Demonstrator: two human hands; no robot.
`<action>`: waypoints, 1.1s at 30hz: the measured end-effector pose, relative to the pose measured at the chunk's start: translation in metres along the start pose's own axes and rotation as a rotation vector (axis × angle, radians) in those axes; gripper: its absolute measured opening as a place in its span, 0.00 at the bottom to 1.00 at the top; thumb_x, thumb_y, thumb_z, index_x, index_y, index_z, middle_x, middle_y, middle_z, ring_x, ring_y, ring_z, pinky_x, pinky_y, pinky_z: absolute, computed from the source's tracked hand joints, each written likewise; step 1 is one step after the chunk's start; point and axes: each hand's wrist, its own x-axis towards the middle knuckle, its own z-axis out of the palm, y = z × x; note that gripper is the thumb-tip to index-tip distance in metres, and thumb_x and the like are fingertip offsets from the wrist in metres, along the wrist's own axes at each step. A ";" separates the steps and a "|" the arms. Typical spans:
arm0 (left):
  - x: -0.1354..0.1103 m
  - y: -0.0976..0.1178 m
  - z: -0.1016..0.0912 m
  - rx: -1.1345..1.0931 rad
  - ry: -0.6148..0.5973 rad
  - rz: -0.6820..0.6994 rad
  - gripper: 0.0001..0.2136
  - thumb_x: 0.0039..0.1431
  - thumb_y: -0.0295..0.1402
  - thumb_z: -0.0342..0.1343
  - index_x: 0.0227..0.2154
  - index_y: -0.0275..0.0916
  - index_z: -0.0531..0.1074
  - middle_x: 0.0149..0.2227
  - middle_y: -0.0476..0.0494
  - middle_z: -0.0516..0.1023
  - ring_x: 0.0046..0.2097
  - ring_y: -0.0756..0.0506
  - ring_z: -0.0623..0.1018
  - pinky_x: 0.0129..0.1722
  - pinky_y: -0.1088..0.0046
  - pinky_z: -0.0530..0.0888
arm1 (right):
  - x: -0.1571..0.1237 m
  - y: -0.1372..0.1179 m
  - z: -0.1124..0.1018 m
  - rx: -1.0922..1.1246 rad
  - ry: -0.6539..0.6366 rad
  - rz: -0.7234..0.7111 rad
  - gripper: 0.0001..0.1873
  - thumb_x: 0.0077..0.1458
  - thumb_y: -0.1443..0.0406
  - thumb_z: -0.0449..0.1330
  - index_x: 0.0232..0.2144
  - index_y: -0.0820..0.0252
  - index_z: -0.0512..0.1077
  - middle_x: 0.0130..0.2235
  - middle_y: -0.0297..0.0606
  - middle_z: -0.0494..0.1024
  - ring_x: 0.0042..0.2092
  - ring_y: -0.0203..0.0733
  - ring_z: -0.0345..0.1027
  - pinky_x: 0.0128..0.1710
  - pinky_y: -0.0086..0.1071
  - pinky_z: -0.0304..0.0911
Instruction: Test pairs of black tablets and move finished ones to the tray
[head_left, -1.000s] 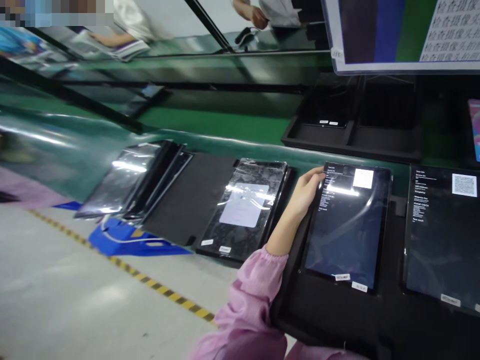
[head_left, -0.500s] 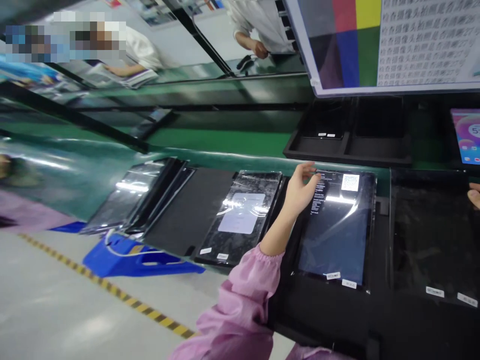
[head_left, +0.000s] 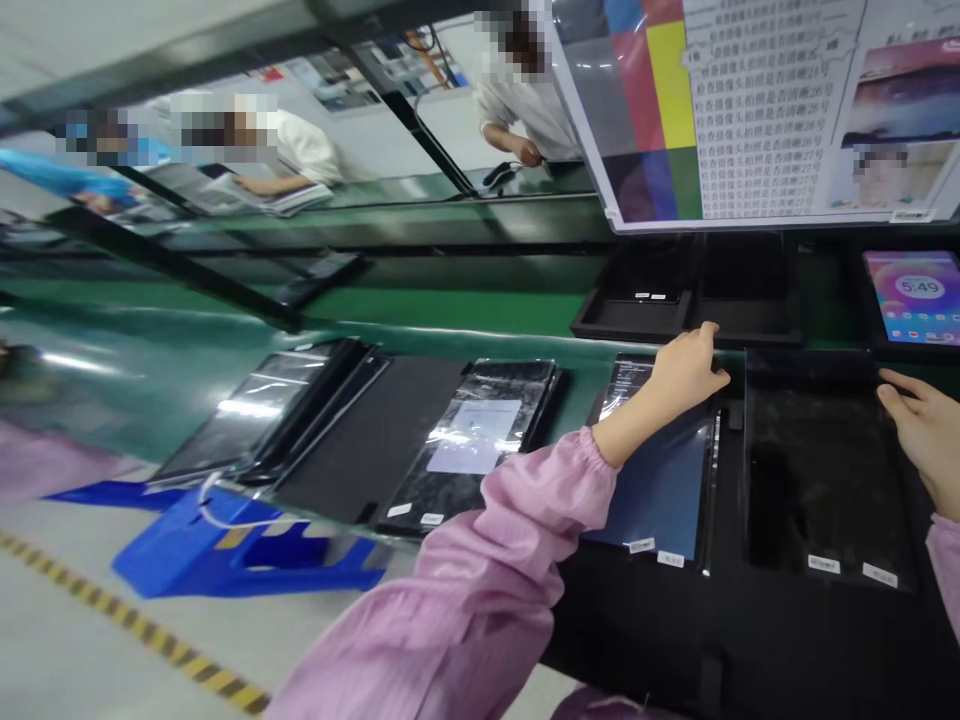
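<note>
My left hand (head_left: 686, 370) hovers over the upper right part of a tablet (head_left: 656, 480) with a lit blue screen and white text, hiding its top right corner. The thumb and fingers are apart, with nothing between them. To the right lies a tablet with a dark screen (head_left: 821, 460), wrapped in clear film, with two white labels at its lower end. Its upper right edge is between the thumb and fingers of my right hand (head_left: 926, 425). Both tablets rest on a black board (head_left: 622, 620).
Left are a tablet showing a white box (head_left: 474, 437), a black tray (head_left: 375, 430) and a stack of film-wrapped tablets (head_left: 251, 410). Behind are a black divided tray (head_left: 686, 322), a tablet reading 5:49 (head_left: 919, 295) and a test chart (head_left: 757, 130). Co-workers sit across the line.
My left hand has moved right across the top of the blue-screened tablet. The view has shifted, and more of my right hand shows at the dark tablet's edge.
</note>
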 end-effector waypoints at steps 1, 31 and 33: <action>0.001 0.002 -0.001 0.026 -0.004 -0.001 0.29 0.60 0.29 0.61 0.63 0.31 0.66 0.50 0.35 0.85 0.55 0.35 0.83 0.52 0.63 0.79 | 0.000 0.000 0.001 0.005 0.006 0.007 0.30 0.55 0.48 0.66 0.53 0.58 0.82 0.30 0.43 0.84 0.37 0.55 0.81 0.38 0.42 0.75; -0.173 0.006 -0.036 -0.786 -0.106 0.677 0.11 0.69 0.29 0.54 0.48 0.49 0.76 0.43 0.53 0.88 0.44 0.47 0.87 0.51 0.71 0.83 | 0.002 -0.020 0.000 0.195 0.016 0.086 0.31 0.42 0.57 0.69 0.51 0.58 0.77 0.35 0.37 0.81 0.34 0.42 0.73 0.33 0.34 0.67; -0.177 0.029 -0.043 -0.751 -0.227 1.002 0.12 0.70 0.31 0.52 0.45 0.52 0.80 0.46 0.55 0.87 0.49 0.49 0.86 0.55 0.76 0.82 | 0.005 -0.018 -0.002 0.169 0.040 0.089 0.31 0.40 0.58 0.69 0.50 0.57 0.78 0.32 0.34 0.80 0.31 0.41 0.72 0.32 0.33 0.65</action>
